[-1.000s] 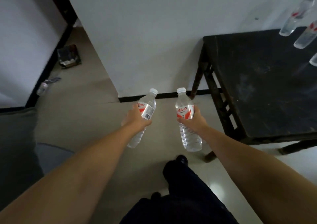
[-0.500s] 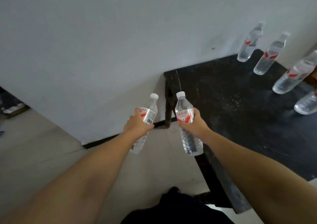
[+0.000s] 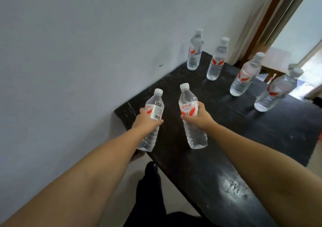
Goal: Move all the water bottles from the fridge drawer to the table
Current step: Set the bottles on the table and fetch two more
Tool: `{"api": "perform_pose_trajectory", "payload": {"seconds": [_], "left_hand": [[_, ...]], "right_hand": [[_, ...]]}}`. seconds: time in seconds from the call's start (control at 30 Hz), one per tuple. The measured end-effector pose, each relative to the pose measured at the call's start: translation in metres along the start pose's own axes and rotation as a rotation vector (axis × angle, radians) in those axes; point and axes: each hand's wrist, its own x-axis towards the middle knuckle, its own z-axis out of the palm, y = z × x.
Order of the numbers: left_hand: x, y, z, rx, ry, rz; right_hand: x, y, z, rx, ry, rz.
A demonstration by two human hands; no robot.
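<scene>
Your left forearm enters from the lower left corner, cut off at the frame edge, and reaches up and right. Your left hand (image 3: 147, 120) grasps a clear plastic water bottle with a white cap and a red-and-white label (image 3: 152, 120) around its middle; the fingers wrap the far side and are mostly hidden, only the thumb and knuckles show. That bottle tilts slightly right, its base over the near left corner of the black, scuffed wooden table (image 3: 235, 157). Whether the base touches the tabletop cannot be told.

Your right forearm enters from the right edge, also cut off, and reaches up and left. Your right hand (image 3: 200, 116) clasps a second clear bottle, its red-and-white label showing red characters (image 3: 190, 115), at label height; fingertips show at the label's left edge. The bottle stands nearly upright above the tabletop, base apparently clear of it.

Further right, toward the far end of the table, four more clear white-capped bottles stand upright: one nearest the white wall (image 3: 194, 50), one just right of it (image 3: 217, 59), a third (image 3: 245, 75), and a fourth (image 3: 277, 91) near the right edge. Behind the fourth, a further cap may show; too blurred to tell.

Dark trousers (image 3: 151, 192) show at bottom centre, partly cut off. The doorway at upper right is overexposed.
</scene>
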Motion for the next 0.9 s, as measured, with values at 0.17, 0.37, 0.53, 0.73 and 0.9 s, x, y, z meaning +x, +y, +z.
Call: {"api": "perform_pose_trajectory", "payload": {"seconds": [0.17, 0.37, 0.53, 0.73, 0.9], "left_hand": [[0.101, 0.065, -0.005, 0.006, -0.074, 0.121], [0.197, 0.139, -0.012, -0.074, -0.181, 0.295], [0.256, 0.186, -0.007, -0.059, -0.277, 0.424], [0.280, 0.212, 0.011, -0.188, -0.278, 0.459], [0.293, 0.223, 0.025, -0.314, -0.338, 0.431]], "right_hand": [[0.075, -0.024, -0.024, 0.119, 0.189, 0.079], [0.143, -0.055, -0.036, 0.205, 0.371, 0.128], [0.188, -0.065, -0.044, 0.274, 0.557, 0.164], [0.207, -0.066, -0.043, 0.337, 0.708, 0.100], [0.217, -0.062, -0.041, 0.369, 0.763, 0.104]]}}
